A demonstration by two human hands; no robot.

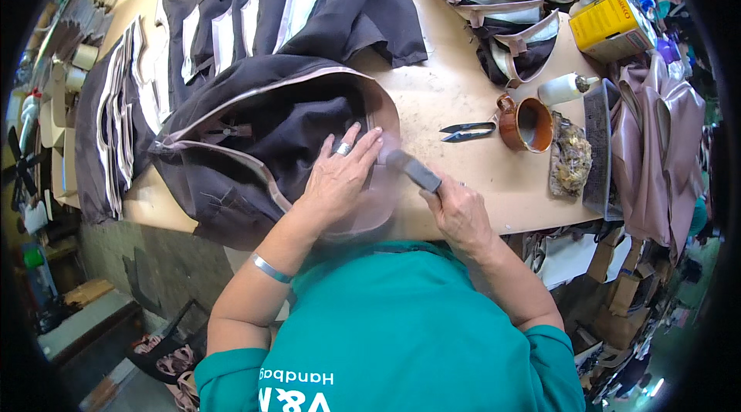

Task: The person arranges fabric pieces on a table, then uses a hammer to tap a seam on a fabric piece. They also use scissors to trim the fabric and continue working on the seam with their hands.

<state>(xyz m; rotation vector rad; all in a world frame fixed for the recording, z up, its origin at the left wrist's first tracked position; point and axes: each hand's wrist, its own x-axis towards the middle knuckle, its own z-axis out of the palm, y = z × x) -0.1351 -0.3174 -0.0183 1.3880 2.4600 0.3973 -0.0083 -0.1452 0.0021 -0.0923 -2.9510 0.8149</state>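
Note:
An unfinished bag (285, 115) with a dark fabric lining and dusty-pink trim lies spread on the table in front of me. My left hand (345, 169), with a ring on one finger, rests flat on the bag's right side with its fingers stretched out. My right hand (457, 217) is closed round a hammer (423, 175), whose far end is smeared by motion beside the pink edge, near my left fingertips. I cannot tell whether the hammer touches the bag. Part of the bag's near edge is hidden behind my left forearm.
Right of the bag lie black thread snips (468, 132), a brown mug (526, 125), a white squeeze bottle (566, 88), a yellowish lump (570, 159), a grey basket (602, 149) and a yellow can (612, 26). More dark bag pieces (270, 6) cover the far side. Pink material (656, 149) hangs at right.

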